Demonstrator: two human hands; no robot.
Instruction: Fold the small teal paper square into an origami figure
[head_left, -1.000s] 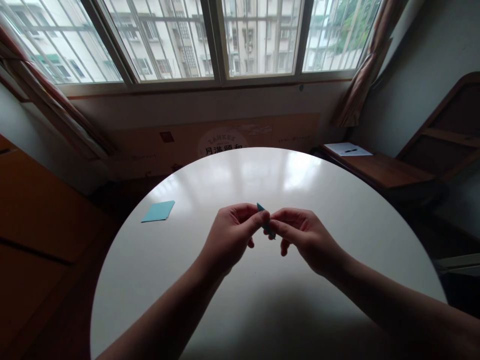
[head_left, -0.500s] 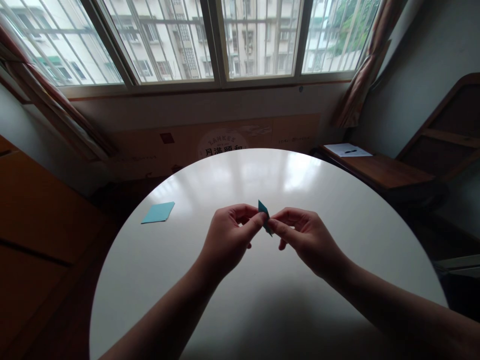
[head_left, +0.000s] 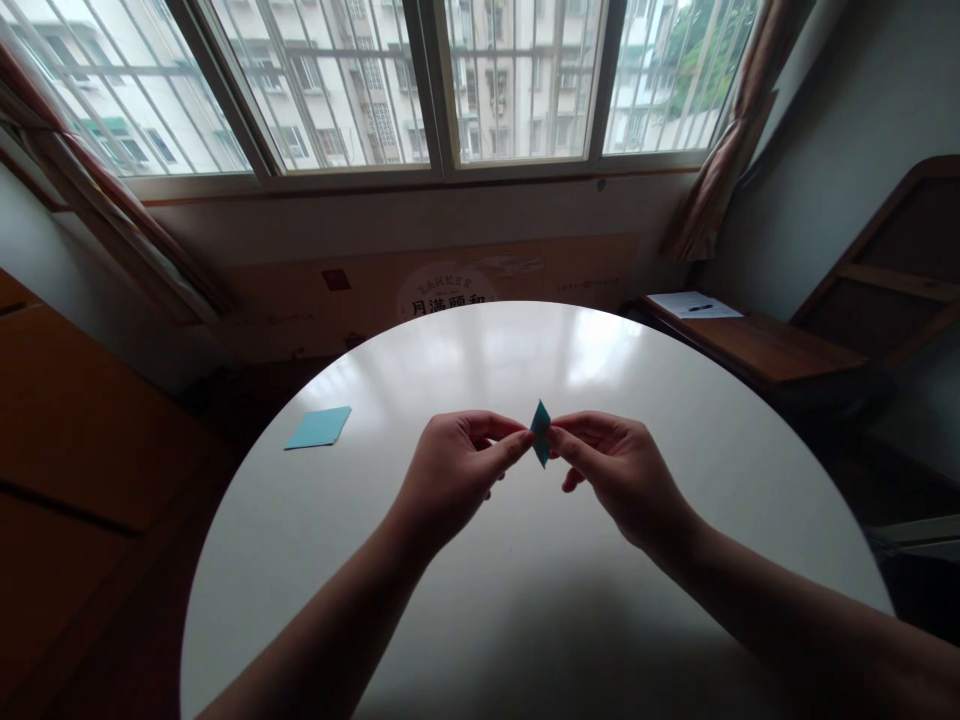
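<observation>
A small folded piece of teal paper (head_left: 541,444) is held up above the white round table (head_left: 480,620), its outline a narrow diamond with points at top and bottom. My left hand (head_left: 469,470) pinches its left edge between thumb and index finger. On the opposite edge, my right hand (head_left: 611,460) grips it the same way, the other fingers curled below. Parts of the paper are covered by the fingertips. Off to the left on the tabletop lies a flat stack of light-blue square paper (head_left: 319,427).
Beyond the table's far edge, a printed cardboard panel (head_left: 367,290) stands under the barred window (head_left: 330,90). At the right is a wooden chair (head_left: 810,345) with a white sheet (head_left: 694,305) and a pen (head_left: 700,307) on its seat. An orange-brown cabinet (head_left: 67,420) stands at the left.
The folded paper has turned and opened from a tilted sliver to a more upright diamond, shifting slightly right. My hands now hold its two opposite side edges.
</observation>
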